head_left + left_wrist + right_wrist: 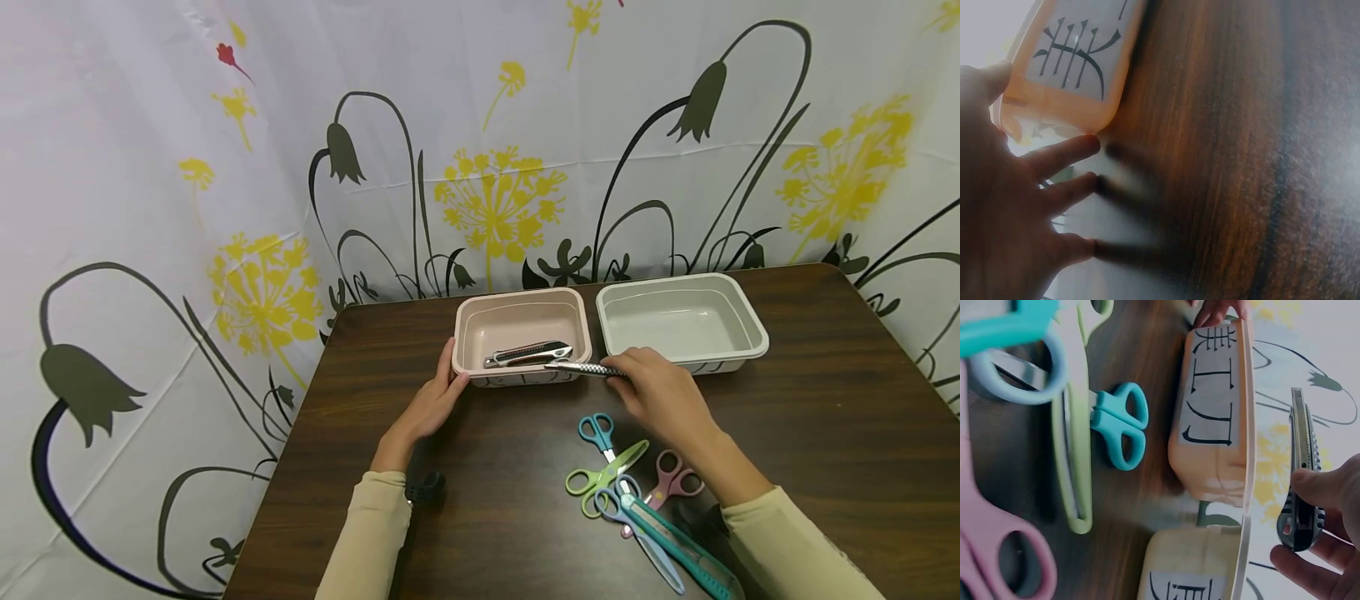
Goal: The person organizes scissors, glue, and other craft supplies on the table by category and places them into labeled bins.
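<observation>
Mid-frame, the right hand [658, 393] pinches a cutter [588, 368] partly over the pink bin [513, 329]; the left hand [427, 407], fingers apart, touches its side. A slack pinch could drop the cutter outside.

"What are we watching in the right hand [660, 392]?"

"We're watching a slim utility knife [1302, 500], silver-fronted with a black handle end. The thumb and fingers are gripping it; its front end is pointing left, overlapping the pink bin's [517, 321] near right corner in the head view."

"And that bin?"

"We're seeing it sitting upright and open-topped, black characters showing on its pale front label [1210, 394]. The left hand [427, 404] is touching its left end, and at least one black-and-white cutter [525, 353] is lying lengthwise inside."
</observation>
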The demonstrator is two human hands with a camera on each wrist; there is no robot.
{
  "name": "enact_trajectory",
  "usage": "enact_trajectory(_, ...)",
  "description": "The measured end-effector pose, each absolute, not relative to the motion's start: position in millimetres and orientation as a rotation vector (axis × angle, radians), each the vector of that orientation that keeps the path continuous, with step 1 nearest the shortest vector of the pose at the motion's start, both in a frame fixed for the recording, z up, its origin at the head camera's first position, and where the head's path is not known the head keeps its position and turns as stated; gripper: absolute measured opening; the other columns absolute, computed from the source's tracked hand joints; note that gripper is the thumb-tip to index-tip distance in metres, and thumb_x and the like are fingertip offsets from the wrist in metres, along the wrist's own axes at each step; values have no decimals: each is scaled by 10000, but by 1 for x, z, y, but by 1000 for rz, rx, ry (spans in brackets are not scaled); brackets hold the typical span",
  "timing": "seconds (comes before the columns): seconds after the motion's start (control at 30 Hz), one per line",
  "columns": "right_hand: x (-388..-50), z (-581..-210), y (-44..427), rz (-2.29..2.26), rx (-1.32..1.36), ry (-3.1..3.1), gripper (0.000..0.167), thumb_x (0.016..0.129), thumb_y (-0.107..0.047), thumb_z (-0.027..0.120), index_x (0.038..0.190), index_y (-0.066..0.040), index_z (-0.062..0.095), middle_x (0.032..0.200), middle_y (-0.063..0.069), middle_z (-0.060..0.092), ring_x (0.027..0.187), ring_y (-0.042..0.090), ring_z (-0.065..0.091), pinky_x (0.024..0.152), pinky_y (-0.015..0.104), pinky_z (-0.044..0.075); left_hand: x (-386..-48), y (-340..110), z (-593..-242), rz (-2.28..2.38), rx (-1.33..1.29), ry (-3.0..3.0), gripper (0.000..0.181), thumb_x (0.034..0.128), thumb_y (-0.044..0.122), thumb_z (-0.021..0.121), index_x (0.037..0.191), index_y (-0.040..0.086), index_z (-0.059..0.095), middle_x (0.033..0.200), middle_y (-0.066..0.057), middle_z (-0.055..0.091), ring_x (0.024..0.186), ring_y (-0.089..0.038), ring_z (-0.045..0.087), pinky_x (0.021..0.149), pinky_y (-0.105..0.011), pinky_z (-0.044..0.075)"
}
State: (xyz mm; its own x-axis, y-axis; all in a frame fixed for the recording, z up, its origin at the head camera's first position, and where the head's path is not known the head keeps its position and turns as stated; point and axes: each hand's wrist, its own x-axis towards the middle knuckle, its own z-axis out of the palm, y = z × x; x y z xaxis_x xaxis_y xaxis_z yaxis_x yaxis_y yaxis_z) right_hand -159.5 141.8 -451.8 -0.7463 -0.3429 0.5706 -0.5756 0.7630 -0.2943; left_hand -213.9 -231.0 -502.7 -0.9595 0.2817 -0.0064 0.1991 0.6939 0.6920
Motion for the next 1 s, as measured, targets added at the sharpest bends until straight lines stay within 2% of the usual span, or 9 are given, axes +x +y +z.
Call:
enact_trajectory(0.47,-197,-458,118,556,709,-2499,270,813,-4,736,1076,-65,744,937,43,669,873,242,595,686,398,517,-213,-232,-503,1100,391,2790,711,1036,473,409,1583,303,-12,1547,-159,333,1278,-419,476,1020,-595,355)
enact_trajectory(0.8,-208,-458,110,551,799,-2516,352,792,75,676,1120,-37,737,979,82,672,873,288,597,728,423,507,-215,-232,-504,1126,390,2783,716,1032,479,415,1584,299,-4,1552,-154,329,1286,-429,467,1025,-608,341)
enact_trajectory(1.0,-211,-459,102,517,860,-2532,383,761,128,633,1091,-33,739,982,92,664,878,296,595,759,426,502,-214,-232,-504,1121,384,2773,710,1033,480,409,1581,316,-11,1557,-145,322,1294,-422,461,1034,-600,338)
